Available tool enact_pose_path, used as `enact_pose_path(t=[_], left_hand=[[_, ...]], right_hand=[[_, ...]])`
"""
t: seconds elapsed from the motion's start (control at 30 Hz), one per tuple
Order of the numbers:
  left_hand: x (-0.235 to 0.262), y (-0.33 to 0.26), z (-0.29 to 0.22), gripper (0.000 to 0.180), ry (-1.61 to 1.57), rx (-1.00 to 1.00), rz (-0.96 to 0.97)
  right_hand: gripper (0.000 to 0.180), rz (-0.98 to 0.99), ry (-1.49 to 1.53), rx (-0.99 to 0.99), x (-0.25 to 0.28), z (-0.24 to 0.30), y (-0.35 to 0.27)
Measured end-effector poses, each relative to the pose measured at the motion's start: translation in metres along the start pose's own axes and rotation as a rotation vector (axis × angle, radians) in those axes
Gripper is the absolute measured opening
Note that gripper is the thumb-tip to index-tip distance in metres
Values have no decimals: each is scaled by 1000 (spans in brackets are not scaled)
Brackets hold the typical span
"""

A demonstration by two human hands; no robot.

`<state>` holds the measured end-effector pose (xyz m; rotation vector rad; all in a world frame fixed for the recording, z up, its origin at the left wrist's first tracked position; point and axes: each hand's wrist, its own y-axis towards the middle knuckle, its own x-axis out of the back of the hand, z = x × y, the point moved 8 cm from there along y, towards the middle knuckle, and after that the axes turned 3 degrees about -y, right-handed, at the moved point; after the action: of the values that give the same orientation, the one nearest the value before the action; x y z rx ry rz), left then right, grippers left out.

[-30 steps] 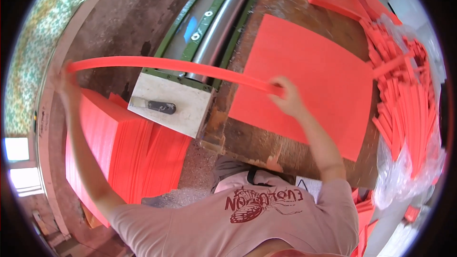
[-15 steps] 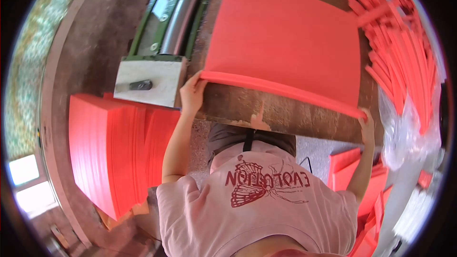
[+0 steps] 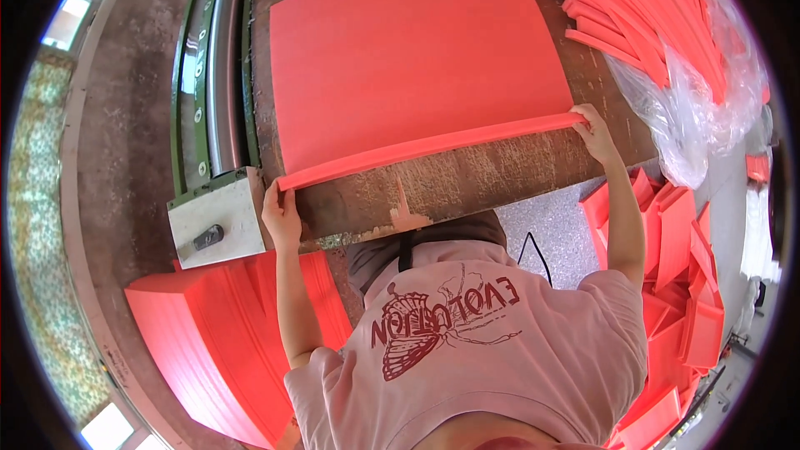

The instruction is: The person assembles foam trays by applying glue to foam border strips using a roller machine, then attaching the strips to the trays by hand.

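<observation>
My left hand (image 3: 282, 215) grips the near left corner of a red foam sheet (image 3: 417, 58), fingers closed on its edge. My right hand (image 3: 593, 127) pinches the near right corner the same way. The sheet lies flat on the worn wooden tabletop (image 3: 467, 187), beside the green machine rail (image 3: 212, 75). A stack of red sheets (image 3: 217, 333) sits below left; cut red strips (image 3: 642, 8) pile up at far right.

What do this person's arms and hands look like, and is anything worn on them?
Both forearms are bare, and the left hand and right hand wear no gloves, rings or watch that I can see. Short sleeves of a pale pink T-shirt with a dark red butterfly print cover the upper arms.
</observation>
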<state>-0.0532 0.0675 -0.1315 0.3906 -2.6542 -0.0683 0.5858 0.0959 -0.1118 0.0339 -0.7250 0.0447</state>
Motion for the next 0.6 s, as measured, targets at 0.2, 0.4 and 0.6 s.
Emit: enact_pose_path(t=[0.2,0.4,0.6], left_hand=[[-67,-3,-138,50,498,-561,23],[-104,3,-97,35,1058,-485,279],[-6,42,-30,47,-161,177,277]], right_hand=[[62,-64,-591,359,-81,176,12],[75,156,-662,468,-147,196,23],[55,-457,-661,-219,15,5,25]])
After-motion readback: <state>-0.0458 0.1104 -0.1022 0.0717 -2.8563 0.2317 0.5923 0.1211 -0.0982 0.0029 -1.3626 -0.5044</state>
